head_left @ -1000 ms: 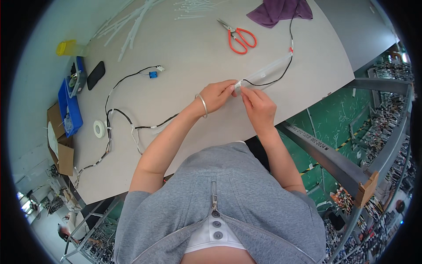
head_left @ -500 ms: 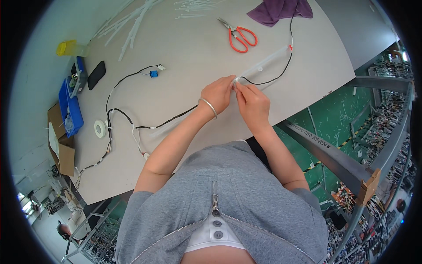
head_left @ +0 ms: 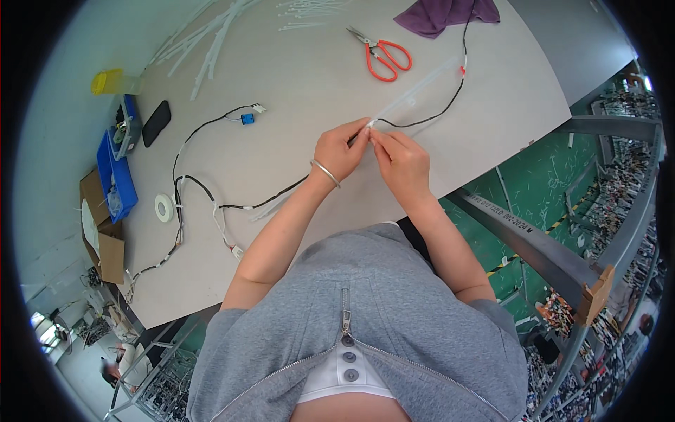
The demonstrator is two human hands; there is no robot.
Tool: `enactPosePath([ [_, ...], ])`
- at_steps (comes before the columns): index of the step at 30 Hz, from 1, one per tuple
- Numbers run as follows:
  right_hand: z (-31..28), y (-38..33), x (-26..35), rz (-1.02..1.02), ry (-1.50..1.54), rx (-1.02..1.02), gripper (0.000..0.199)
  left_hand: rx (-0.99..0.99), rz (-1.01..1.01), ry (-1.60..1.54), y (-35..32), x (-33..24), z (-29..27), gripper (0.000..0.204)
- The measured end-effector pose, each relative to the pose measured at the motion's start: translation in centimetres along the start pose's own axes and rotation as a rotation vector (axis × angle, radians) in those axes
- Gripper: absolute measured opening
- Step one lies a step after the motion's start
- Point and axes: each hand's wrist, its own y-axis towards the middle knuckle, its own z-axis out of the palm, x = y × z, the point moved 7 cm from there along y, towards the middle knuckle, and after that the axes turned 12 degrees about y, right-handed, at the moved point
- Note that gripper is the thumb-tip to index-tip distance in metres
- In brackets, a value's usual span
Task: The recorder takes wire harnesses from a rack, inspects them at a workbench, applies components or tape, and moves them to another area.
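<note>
Bent to close work over a pale table, with both hands meeting at a white band on a black cable. Closed around the cable with the left hand, with thumb and forefinger at the band; pinched on the band with the right hand, fingertip to fingertip with the left. Too small to tell as tape, tie or sleeve.

Traceable along the cable: out past a red marker to a purple cloth, and back behind the left wrist to a branching stretch near a tape roll. Angled away from the fingertips, just beside the cable: a clear strip.

Judging by the paired pinch, in the midst of fastening or smoothing the band around the cable, apparently not yet done. Called for next, most likely: keeping the cable steady with the left hand while pressing or winding the band snug with the right, without twisting the cable or snagging the strip. For any trimming, near the cloth, apart from both hands: red-handled scissors.
</note>
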Motion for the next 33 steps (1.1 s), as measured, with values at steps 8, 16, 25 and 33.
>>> enactPosePath([
  [8,-0.2,-0.4,0.0,-0.067,0.027,-0.056,0.016,0.132,-0.077,-0.218,0.5,0.3,-0.4,0.025],
  [16,1.4,-2.0,-5.9,0.716,0.616,0.031,0.019,0.094,-0.103,-0.114,0.1,-0.4,-1.6,0.026],
  [25,-2.7,-0.1,-5.1,0.608,0.835,-0.324,0.035,0.299,-0.047,-0.020,-0.7,-1.2,-1.5,0.029],
  [33,-6.6,3.0,-4.1,0.276,0.472,-0.426,0.026,0.330,-0.118,-0.257,-1.5,-0.9,-1.0,0.031],
])
